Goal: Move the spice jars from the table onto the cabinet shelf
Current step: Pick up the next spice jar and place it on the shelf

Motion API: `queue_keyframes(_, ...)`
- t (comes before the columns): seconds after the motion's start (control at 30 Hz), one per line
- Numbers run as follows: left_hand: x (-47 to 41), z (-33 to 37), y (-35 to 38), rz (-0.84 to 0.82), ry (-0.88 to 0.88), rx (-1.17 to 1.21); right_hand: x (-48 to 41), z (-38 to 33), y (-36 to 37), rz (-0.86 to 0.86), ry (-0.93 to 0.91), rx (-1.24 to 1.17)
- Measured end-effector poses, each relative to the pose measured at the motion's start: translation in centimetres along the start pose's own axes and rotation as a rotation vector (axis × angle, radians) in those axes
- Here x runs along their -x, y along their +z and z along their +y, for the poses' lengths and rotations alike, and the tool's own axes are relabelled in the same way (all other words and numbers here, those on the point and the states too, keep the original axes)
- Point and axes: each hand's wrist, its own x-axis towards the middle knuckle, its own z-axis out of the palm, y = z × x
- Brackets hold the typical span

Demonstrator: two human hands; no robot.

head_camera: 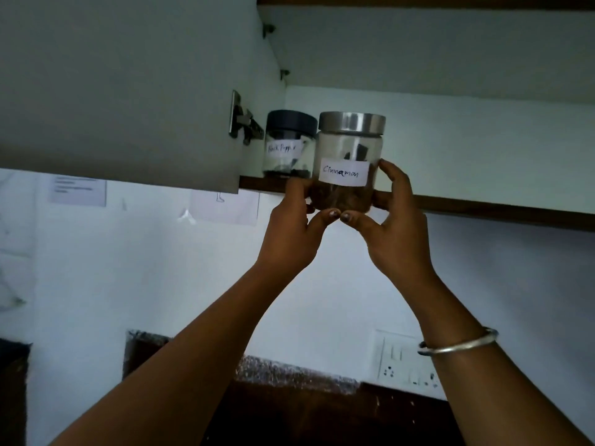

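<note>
Two bare forearms rise from the bottom edge toward an open wall cabinet; the right one carries a thin metal bangle [458, 344] at the wrist. The left hand [291, 235] and right hand [394, 233] together hold a clear cinnamon jar [349, 162] at its base, the fingers [394, 177] of each hand wrapped around opposite sides and clamped on the glass, the two thumbs meeting tip to tip beneath its front. The jar is upright, capped with a silver metal lid [352, 121] and marked by a white label [343, 173] handwritten "Cinnamon"; brown contents fill its lower part. Its base is level with the dark wooden front edge of the cabinet shelf [483, 206]; whether it rests on the shelf or is held just in front of it cannot be told. Just beside it to the left, standing on the shelf farther in, is a pepper jar [286, 146] with a black lid and a label reading "Black Pepper"; the two jars appear to touch or nearly so. The cabinet door [122, 91] hangs open at left, its metal hinge [243, 122] next to the pepper jar. Below, papers [77, 189] are fixed to the pale wall, a switch and socket plate [404, 358] lies at lower right, and a speckled stone worktop [289, 371] edge crosses the bottom.
</note>
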Motion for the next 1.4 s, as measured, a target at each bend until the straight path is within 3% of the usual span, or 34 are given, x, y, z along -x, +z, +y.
queue_keyframes(0.17, -3.7, -0.9, 1.3, 0.091, 0.095, 0.024, -3.5, 0.7, 0.7, 0.018, -0.05, 0.028)
queue_keyframes(0.33, -5.8, -1.9, 2.3, 0.079, 0.112, -0.006, -5.5, 2.0, 1.2, 0.03, -0.029, 0.069)
queue_keyframes(0.6, -6.0, -3.4, 3.9, 0.176, 0.106, -0.187, -6.6, 2.6, 1.6, -0.039, -0.025, 0.332)
queue_keyframes(0.8, -5.8, -3.6, 4.4, 0.2, 0.13, -0.17, -6.8, 2.8, 2.4, -0.006, -0.019, 0.522)
queue_keyframes(1.1, -5.7, -3.6, 4.3, 0.095, 0.156, -0.375, -6.6, 2.3, 3.5, 0.068, 0.011, 0.623)
queue_keyframes(1.4, -4.7, -2.6, 3.7, -0.043, 0.093, -0.481, -5.9, 2.4, 2.9, -0.039, 0.01, 0.62)
